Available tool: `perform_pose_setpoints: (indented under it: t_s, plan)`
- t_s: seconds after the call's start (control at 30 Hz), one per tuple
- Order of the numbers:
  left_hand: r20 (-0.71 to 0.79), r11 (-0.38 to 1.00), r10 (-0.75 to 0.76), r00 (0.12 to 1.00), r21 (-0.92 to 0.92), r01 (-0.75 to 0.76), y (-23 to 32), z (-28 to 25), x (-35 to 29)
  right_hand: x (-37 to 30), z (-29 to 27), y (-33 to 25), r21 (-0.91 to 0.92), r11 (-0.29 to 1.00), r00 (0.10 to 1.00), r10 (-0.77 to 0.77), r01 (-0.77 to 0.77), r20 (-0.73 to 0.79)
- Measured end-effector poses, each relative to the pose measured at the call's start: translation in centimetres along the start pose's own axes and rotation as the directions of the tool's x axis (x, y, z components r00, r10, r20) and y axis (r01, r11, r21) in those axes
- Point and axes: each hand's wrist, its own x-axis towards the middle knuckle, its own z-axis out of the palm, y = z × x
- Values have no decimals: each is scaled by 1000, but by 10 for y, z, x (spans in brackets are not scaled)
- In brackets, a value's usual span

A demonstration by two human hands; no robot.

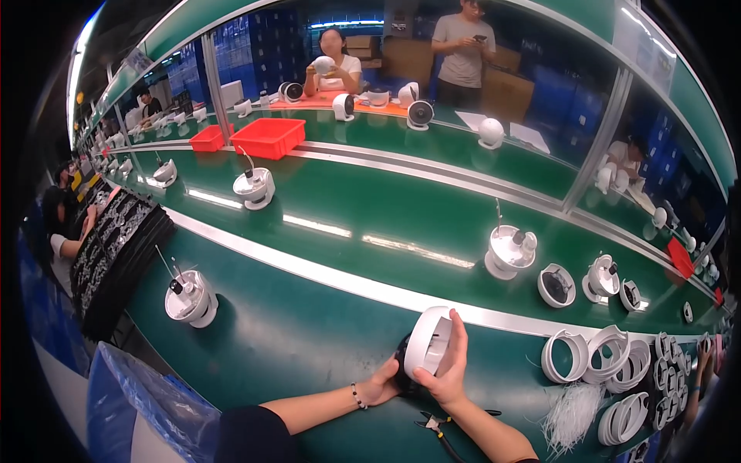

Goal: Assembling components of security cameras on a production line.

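Two hands are at work in the lower middle of the frame, both closed on a white round housing [421, 345]: the left hand [381, 386] cups its dark side, while the right hand [449, 370] clamps the white shell between thumb and fingers. Yellow-and-black cutters [443, 440] lie just below them. White rings [622, 419] and pale strips [570, 420] sit lower right; a white unit [187, 306] with upright wires stands at left on the green table [293, 324].
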Motion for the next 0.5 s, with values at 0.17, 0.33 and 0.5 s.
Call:
perform_pose_setpoints:
  t_s: [0.17,0.33,0.5]
  plan:
    - [-109,994,-97,989,28,101,32,16,9,8,-5,5,122,991,995,-59,49,83]
    - [78,931,-264,961,-239,275,66,11,16,46,-32,-40,-224,946,932,-154,235,327]
    - [-197,987,-162,967,-46,156,60,41,30,36,-25,-49,-552,734,873,-116,396,473]
